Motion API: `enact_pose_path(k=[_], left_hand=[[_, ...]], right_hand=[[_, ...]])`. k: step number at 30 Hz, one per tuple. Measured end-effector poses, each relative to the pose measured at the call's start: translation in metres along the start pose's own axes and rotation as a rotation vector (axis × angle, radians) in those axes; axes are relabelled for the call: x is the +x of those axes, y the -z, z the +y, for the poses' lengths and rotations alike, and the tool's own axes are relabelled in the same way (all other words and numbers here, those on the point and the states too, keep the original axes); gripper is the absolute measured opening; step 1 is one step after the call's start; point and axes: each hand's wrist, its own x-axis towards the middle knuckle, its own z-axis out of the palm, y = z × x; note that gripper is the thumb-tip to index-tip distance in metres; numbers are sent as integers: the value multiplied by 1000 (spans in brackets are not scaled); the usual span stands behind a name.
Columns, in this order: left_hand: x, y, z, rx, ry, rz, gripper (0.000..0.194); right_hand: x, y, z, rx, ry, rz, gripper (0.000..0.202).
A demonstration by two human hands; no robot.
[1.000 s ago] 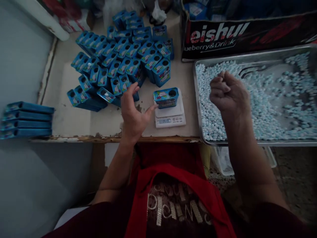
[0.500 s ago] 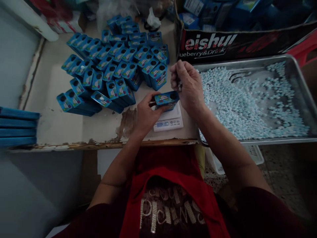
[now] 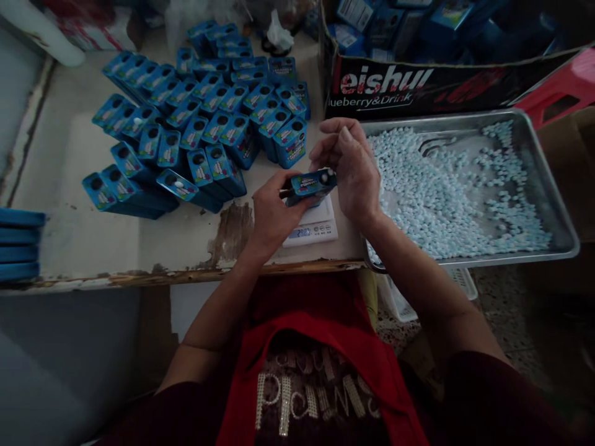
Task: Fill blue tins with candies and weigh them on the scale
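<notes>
My left hand (image 3: 275, 209) is closed around a blue candy tin (image 3: 307, 182), its fingers on one side and thumb on the other. The tin sits over a white digital scale (image 3: 326, 230) with a lit display; whether it rests on the pan is hidden. White candies show at the round hole in the tin's top. Right beside that hole, my right hand (image 3: 356, 170) is cupped with its fingers loosely apart, and I see nothing held in it. Small pale blue and white candies (image 3: 432, 198) are spread over a metal tray (image 3: 564, 204) to its right.
Many blue tins (image 3: 216, 127) with round holes stand at the left. More tins lie in a black cardboard box (image 3: 372, 87) behind the tray. Stacked blue tins (image 3: 18, 244) are at the far left. The table's worn front edge (image 3: 162, 277) runs before me.
My right hand has gone from a closed pinch to loosened fingers beside the tin's hole. White candies now show in the hole, and the scale's reading differs. The view has shifted slightly.
</notes>
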Motion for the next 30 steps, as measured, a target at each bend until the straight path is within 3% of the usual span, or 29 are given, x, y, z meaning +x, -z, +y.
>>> enact_pose_path(k=[3,5,8,9,10,12,14,16,19,23,25,28,30], left_hand=[[-3,1,-5,-19,19,12,40],[-4,2,-12,-4,35,22,44],[-7,8,-23,-23,39,3,52],[-8,12,-26,-47,35,-18,56],[-9,16,-29,-71,31,-39,61],[-12,26,-32,-97,27,-53,69],[-15,40,-34,-90,44,-17,72],[-16,54,-34,-80,62,37,71],[-18,72,-35,-69,59,92,70],[-20,76,-34,-46,54,135,71],[-21,71,-33,-24,57,115,72],[-19,60,-29,11,16,52,76],[-16,53,-27,44,-24,23,78]], right_hand=[[-5,-8,-2,98,61,-30,48],[-3,-1,-8,153,61,0,44],[11,45,-10,66,89,135,42],[17,69,-6,-49,130,193,42],[22,96,0,-260,140,167,48],[27,148,21,-764,149,8,62],[26,186,43,-1171,119,-192,73],[19,202,59,-1414,108,-315,73],[3,198,64,-1556,118,-336,61],[-15,182,51,-1489,-5,-340,34],[-18,180,45,-1219,-188,-175,22],[-15,186,34,-737,-454,97,31],[-11,192,24,-552,-506,125,35]])
